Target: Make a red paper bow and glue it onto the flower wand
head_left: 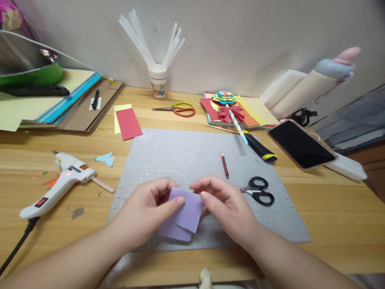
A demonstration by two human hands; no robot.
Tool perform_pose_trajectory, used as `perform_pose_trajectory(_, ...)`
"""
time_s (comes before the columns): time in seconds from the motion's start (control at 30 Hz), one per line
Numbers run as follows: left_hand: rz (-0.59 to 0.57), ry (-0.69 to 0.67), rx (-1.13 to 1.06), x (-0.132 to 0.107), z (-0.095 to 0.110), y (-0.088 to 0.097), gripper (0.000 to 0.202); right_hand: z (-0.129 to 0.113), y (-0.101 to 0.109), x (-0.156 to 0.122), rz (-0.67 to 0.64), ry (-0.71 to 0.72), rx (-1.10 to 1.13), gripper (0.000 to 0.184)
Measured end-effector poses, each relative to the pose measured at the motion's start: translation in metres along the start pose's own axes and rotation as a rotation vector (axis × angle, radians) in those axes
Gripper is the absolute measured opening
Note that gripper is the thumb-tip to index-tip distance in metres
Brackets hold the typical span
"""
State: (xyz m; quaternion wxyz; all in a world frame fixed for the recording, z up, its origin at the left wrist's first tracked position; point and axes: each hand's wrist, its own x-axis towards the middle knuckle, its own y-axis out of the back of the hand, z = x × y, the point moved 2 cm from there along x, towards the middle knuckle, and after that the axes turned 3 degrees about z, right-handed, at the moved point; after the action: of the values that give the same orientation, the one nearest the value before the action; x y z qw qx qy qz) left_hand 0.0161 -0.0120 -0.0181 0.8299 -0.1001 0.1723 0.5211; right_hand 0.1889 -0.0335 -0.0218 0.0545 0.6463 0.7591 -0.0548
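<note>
Two overlapping layers of purple paper (188, 212) are held over the grey cutting mat (168, 156). My left hand (153, 202) pinches the paper from the left, its thumb lying on top and the fingers partly hidden behind. At the upper right edge, the thumb and fingers of my right hand (224, 202) close on the paper too; whether it is one folded piece or two I cannot tell. Black-handled scissors (261, 196) lie to the right of my right hand, their blade tips hidden behind it. Farther up the mat rests a short dark red pencil (225, 165).
A white glue gun (64, 176) with a cord lies on the left. Behind the mat are red paper (129, 122), scissors with yellow and orange handles (180, 109), and a cup of glue sticks (158, 82). A paper flower (225, 98), a utility knife (260, 148) and a phone (301, 143) are at right.
</note>
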Motion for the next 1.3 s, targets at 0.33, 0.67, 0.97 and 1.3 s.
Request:
perform_pose_trajectory(0.33, -0.043, -0.100, 0.460, -0.007, 0.002, -0.006, 0.025, 0.002, -0.009, 0.001, -0.097, -0.071, -0.203, 0.008)
perform_pose_trajectory(0.67, 0.056, -0.182, 0.340, -0.010, 0.004, -0.005, 0.029, -0.004, -0.004, 0.001, -0.052, 0.023, -0.365, 0.010)
perform_pose_trajectory(0.97, 0.226, -0.154, 0.115, -0.005, 0.005, 0.017, 0.028, 0.000, 0.008, 0.009, -0.052, -0.139, 0.060, 0.009)
perform_pose_trajectory(1.3, -0.063, -0.114, 0.420, -0.004, 0.002, -0.005, 0.013, 0.006, -0.012, 0.000, -0.236, -0.151, -0.208, 0.012)
